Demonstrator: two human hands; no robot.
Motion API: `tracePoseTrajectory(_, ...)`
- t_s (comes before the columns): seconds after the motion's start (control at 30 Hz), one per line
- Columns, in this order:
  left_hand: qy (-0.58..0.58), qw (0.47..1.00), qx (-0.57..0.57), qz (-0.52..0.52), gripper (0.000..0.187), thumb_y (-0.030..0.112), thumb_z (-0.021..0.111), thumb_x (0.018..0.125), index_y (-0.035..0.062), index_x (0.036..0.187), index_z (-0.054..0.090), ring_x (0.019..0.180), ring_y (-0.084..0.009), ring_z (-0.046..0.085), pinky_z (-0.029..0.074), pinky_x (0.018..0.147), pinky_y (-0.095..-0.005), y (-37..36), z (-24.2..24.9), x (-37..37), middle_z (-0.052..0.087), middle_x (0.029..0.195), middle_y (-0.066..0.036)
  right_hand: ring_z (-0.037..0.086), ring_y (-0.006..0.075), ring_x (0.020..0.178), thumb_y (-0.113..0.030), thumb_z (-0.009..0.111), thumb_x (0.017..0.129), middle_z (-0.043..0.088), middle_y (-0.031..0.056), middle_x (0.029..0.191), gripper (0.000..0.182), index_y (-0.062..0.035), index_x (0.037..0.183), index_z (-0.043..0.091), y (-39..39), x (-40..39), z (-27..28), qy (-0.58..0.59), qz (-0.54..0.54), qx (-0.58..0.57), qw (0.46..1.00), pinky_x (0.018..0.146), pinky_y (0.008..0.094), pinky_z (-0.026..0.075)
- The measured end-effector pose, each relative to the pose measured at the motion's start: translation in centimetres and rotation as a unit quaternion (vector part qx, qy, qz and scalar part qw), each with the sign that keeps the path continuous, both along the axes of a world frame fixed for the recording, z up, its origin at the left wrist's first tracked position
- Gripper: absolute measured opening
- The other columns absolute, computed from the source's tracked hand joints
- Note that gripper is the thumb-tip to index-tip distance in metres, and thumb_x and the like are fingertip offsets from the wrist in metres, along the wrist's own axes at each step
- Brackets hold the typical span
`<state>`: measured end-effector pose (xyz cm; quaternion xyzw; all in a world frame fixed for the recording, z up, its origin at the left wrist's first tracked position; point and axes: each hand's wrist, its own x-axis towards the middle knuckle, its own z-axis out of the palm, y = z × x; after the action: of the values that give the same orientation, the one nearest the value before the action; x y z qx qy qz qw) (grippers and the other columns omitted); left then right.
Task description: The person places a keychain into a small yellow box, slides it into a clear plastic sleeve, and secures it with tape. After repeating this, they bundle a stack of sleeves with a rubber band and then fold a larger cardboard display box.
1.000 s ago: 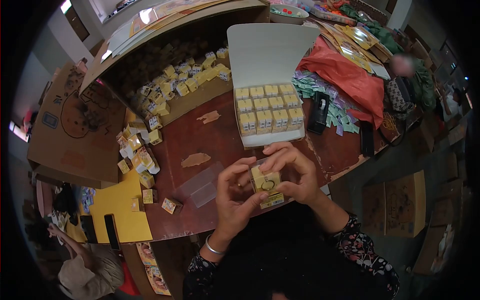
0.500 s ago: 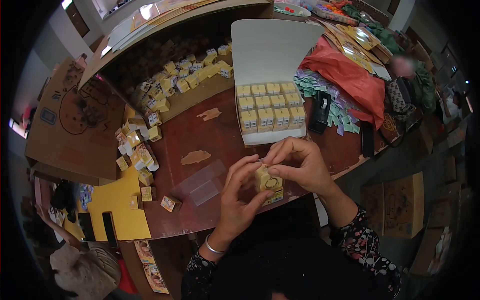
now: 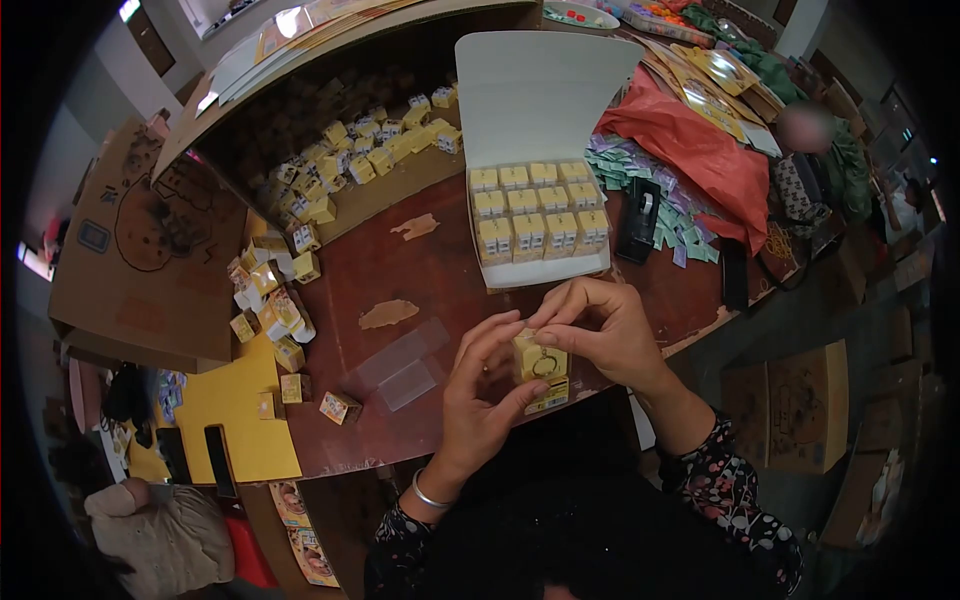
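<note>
A small yellow box [image 3: 541, 358] is held upright near the front edge of the table, with a dark ring lying against its face and printed markings at its lower end. My left hand [image 3: 483, 385] wraps round its left side, thumb across the lower front. At the top edge, the thumb and forefinger of my right hand [image 3: 598, 328] pinch together; exactly what lies between those fingertips is hidden. Just beyond my hands stands an open white carton [image 3: 548, 274] filled with rows of similar yellow boxes [image 3: 527, 233]. A folded clear plastic sleeve [image 3: 408, 384] lies left of my left hand.
A large cardboard box [image 3: 420, 170] on its side holds many small yellow boxes, and more are heaped at its left corner. Green and purple packets [image 3: 672, 212], a black tape dispenser [image 3: 638, 220] and red plastic [image 3: 700, 150] lie right. Another person [image 3: 165, 535] sits lower left.
My hands stay almost still round the yellow box, and slightly more of its ring shows. The person at lower left has drawn an arm back from the table. The view has shifted slightly.
</note>
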<state>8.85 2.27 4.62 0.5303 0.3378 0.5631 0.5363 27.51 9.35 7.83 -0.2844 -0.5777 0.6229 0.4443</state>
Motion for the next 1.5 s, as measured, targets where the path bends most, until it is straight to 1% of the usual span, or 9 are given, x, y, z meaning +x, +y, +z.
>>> tracePoseTrajectory(0.43, 0.007, 0.999, 0.029, 0.044, 0.049, -0.003, 0.072, 0.091, 0.0041, 0.136, 0.056, 0.117, -0.0171, 0.06, 0.053, 0.091, -0.0276, -0.2, 0.3, 0.3, 0.048, 0.149, -0.017, 0.068, 0.0171, 0.101, -0.002, 0.077, 0.087, 0.072, 0.0121, 0.108, 0.009, 0.0004, 0.092, 0.07, 0.3, 1.3, -0.8, -0.039, 0.037, 0.118, 0.992, 0.089, 0.0308, 0.054)
tracePoseTrajectory(0.6, -0.004, 1.0, 0.004, 0.01, 0.035, -0.003, 0.068, 0.094, 0.002, 0.127, 0.058, 0.125, -0.0224, 0.059, 0.056, 0.103, -0.0359, 0.0, -0.2, 0.1, 0.041, 0.15, -0.013, 0.067, 0.0219, 0.109, -0.004, 0.077, 0.087, 0.071, 0.0124, 0.115, 0.008, -0.0012, 0.093, 0.073, 0.7, 2.1, -1.4, -0.07, 0.048, 0.185, 0.979, 0.095, 0.0341, 0.052)
tracePoseTrajectory(0.73, -0.008, 1.0, -0.002, 0.029, 0.033, -0.004, 0.072, 0.089, 0.0042, 0.118, 0.059, 0.102, -0.009, 0.058, 0.049, 0.082, -0.023, 0.1, -0.2, 0.8, 0.048, 0.147, -0.015, 0.064, 0.0243, 0.115, -0.004, 0.075, 0.087, 0.07, 0.0172, 0.122, 0.01, 0.0003, 0.096, 0.073, 0.6, 2.6, -1.3, -0.075, 0.061, 0.174, 0.98, 0.099, 0.0378, 0.051)
tracePoseTrajectory(0.83, 0.04, 0.999, -0.006, 0.027, 0.03, -0.007, 0.069, 0.091, 0.002, 0.117, 0.058, 0.117, -0.0166, 0.061, 0.055, 0.095, -0.0295, 0.2, -0.2, 0.1, 0.043, 0.148, -0.013, 0.064, 0.0202, 0.115, -0.006, 0.07, 0.092, 0.069, 0.0164, 0.124, 0.012, 0.0016, 0.101, 0.072, 1.1, 4.8, -0.6, -0.083, -0.08, 0.066, 0.991, 0.098, 0.0354, 0.051)
tracePoseTrajectory(0.93, 0.02, 0.999, -0.023, 0.031, 0.03, -0.008, 0.07, 0.09, 0.0028, 0.115, 0.058, 0.113, -0.0139, 0.06, 0.054, 0.092, -0.0281, 0.0, -1.0, -0.1, 0.044, 0.148, -0.013, 0.065, 0.0169, 0.102, -0.015, 0.07, 0.094, 0.071, 0.0126, 0.119, 0.019, 0.0009, 0.103, 0.073, 6.7, 10.6, -6.3, -0.065, -0.463, 0.006, 0.884, 0.089, 0.0306, 0.051)
tracePoseTrajectory(1.0, 0.017, 0.999, -0.033, 0.028, 0.031, -0.007, 0.071, 0.089, 0.0035, 0.116, 0.058, 0.117, -0.016, 0.059, 0.053, 0.095, -0.03, -0.1, -1.6, 0.1, 0.045, 0.148, -0.014, 0.066, 0.0153, 0.092, -0.019, 0.073, 0.092, 0.074, 0.012, 0.105, 0.021, 0.0024, 0.094, 0.074, 11.0, 16.5, -14.0, -0.227, -0.525, 0.186, 0.799, 0.078, 0.0314, 0.052)
tracePoseTrajectory(1.1, 0.009, 0.999, -0.048, 0.017, 0.035, -0.007, 0.072, 0.087, 0.0047, 0.116, 0.057, 0.126, -0.0206, 0.055, 0.05, 0.102, -0.0343, -0.4, -2.4, 0.9, 0.047, 0.148, -0.016, 0.066, 0.0143, 0.083, -0.02, 0.076, 0.09, 0.073, 0.0091, 0.088, 0.024, 0.0038, 0.088, 0.074, 12.8, 17.3, -17.2, -0.288, -0.467, 0.036, 0.835, 0.071, 0.0346, 0.052)
tracePoseTrajectory(1.2, 0.003, 0.999, -0.044, 0.018, 0.034, -0.007, 0.072, 0.088, 0.0039, 0.117, 0.057, 0.125, -0.0198, 0.056, 0.05, 0.102, -0.0341, -0.3, -2.4, 1.1, 0.046, 0.148, -0.015, 0.059, 0.008, 0.063, -0.022, 0.077, 0.09, 0.066, -0.0035, 0.074, 0.018, -0.0044, 0.086, 0.076, 12.5, 14.9, -15.7, -0.241, -0.465, -0.014, 0.852, 0.055, 0.0236, 0.046)
tracePoseTrajectory(1.5, -0.01, 0.999, -0.051, 0.01, 0.033, -0.008, 0.07, 0.089, 0.0027, 0.118, 0.058, 0.125, -0.0194, 0.056, 0.05, 0.104, -0.0353, -0.5, -3.0, 0.7, 0.044, 0.148, -0.014, 0.064, 0.0186, 0.106, -0.019, 0.076, 0.092, 0.061, 0.0175, 0.133, 0.017, -0.0021, 0.091, 0.071, 10.9, 12.4, -13.8, 0.009, -0.47, -0.099, 0.877, 0.074, 0.0331, 0.06)
